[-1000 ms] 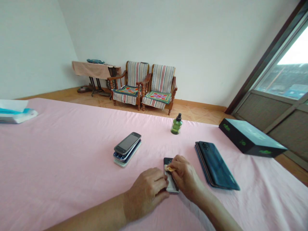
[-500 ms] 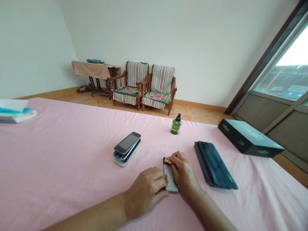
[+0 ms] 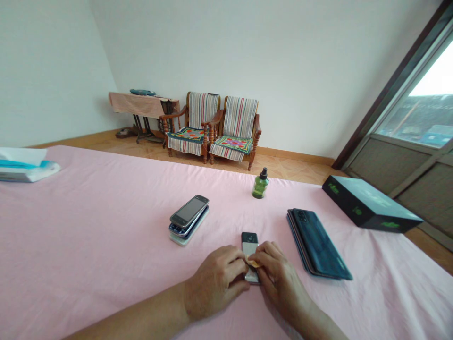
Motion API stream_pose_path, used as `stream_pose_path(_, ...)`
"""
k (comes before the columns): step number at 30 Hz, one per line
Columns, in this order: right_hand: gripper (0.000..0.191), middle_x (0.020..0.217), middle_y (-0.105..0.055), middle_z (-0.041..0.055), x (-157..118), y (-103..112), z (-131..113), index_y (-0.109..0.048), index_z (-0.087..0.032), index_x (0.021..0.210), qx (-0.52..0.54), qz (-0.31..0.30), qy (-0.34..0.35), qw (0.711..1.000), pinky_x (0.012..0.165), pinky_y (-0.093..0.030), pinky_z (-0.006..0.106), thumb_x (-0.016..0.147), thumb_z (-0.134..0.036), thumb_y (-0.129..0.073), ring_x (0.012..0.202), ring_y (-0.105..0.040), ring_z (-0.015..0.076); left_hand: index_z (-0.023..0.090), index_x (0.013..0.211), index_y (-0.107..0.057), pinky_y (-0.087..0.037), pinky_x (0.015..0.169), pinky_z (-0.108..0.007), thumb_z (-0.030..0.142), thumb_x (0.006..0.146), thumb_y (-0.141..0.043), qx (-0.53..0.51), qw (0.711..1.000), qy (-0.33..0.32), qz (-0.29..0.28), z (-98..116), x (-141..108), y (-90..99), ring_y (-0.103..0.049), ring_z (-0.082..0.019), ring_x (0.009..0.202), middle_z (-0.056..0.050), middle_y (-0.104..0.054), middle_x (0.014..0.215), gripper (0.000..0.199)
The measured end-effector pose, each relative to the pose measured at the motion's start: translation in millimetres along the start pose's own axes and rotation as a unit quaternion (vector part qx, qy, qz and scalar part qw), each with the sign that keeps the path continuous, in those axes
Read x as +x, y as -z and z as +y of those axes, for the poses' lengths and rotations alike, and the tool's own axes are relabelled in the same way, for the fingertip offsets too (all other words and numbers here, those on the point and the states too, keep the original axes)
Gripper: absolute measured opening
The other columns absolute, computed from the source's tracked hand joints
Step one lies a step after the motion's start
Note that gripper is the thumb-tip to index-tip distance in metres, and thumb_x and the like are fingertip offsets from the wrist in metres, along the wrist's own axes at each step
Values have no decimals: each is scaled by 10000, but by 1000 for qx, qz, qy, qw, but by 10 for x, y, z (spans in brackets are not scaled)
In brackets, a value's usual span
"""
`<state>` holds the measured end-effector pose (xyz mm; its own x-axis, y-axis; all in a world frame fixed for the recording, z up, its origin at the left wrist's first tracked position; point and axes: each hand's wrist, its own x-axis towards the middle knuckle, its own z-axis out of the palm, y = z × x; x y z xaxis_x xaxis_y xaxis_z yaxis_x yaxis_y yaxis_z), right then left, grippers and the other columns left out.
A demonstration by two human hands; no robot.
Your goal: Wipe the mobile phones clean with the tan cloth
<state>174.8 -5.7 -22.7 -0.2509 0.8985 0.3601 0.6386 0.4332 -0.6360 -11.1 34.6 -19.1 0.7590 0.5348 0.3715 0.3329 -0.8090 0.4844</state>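
A small silver phone with a black top end [image 3: 249,238] lies on the pink cloth [image 3: 116,212], near the front middle. My left hand [image 3: 217,281] grips its left edge, fingers curled. A crumpled yellowish cloth [image 3: 252,262] is pinched in the fingers of my right hand [image 3: 279,278] and presses on the phone's middle. The phone's lower part is partly hidden by my hands. Left of them sits a stack of older phones [image 3: 189,212]. To the right lies a stack with a dark blue smartphone [image 3: 320,243] on top.
A green bottle with a black cap [image 3: 260,184] stands beyond my hands. At the right edge lies a black box [image 3: 368,203], and a tissue pack [image 3: 31,171] lies at the far left. Two wooden chairs [image 3: 233,127] and a cloth-covered stand [image 3: 138,104] are behind.
My right hand has moved with the cloth from the phone's black top end down to its middle, uncovering that end. My left hand has stayed on the phone. The view has shifted slightly.
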Motion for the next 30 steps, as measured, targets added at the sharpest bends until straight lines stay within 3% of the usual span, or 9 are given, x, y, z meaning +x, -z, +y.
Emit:
stream_pose_path(5, 243, 786, -543, 26, -41, -37, -4, -555, -198, 722, -3, 32, -43, 999, 623, -388, 278, 779, 22, -469, 742, -527, 170, 170, 859, -600, -485, 771, -277, 185, 872, -649, -5, 1000, 2, 13, 2, -2, -5, -591, -182, 870, -46, -615, 941, 53)
stream_pose_path(11, 239, 797, -535, 41, 76, -75, 148, -573, -196, 788, -40, 100, -58, 993, 663, -408, 292, 862, -18, -431, 750, -528, 182, 167, 883, -625, -484, 847, -301, 195, 864, -676, -5, 1000, -8, 10, -19, -2, -21, -603, -197, 927, -62, -637, 1023, 61)
stream_pose_path(18, 247, 812, -542, 61, 185, -79, 96, -616, -187, 804, -80, 70, -11, 994, 693, -413, 308, 883, -36, -437, 790, -504, 202, 157, 865, -629, -486, 829, -305, 168, 842, -697, 8, 1000, -1, 4, -7, 4, -22, -605, -205, 914, -62, -647, 970, 72)
stream_pose_path(24, 234, 799, -527, 63, 179, 5, 97, -583, -178, 755, -140, 46, -23, 989, 693, -392, 323, 809, 10, -455, 794, -490, 213, 154, 848, -625, -484, 812, -313, 173, 863, -672, -4, 1000, -16, 14, -18, 9, -22, -587, -210, 894, -67, -637, 941, 53)
stream_pose_path(30, 257, 823, -544, 63, 190, -57, 43, -625, -179, 813, -91, 44, -2, 995, 695, -397, 306, 841, 1, -444, 798, -487, 206, 151, 858, -621, -479, 820, -315, 147, 857, -668, -3, 1000, -6, 1, -1, 19, -10, -575, -211, 905, -61, -633, 937, 48)
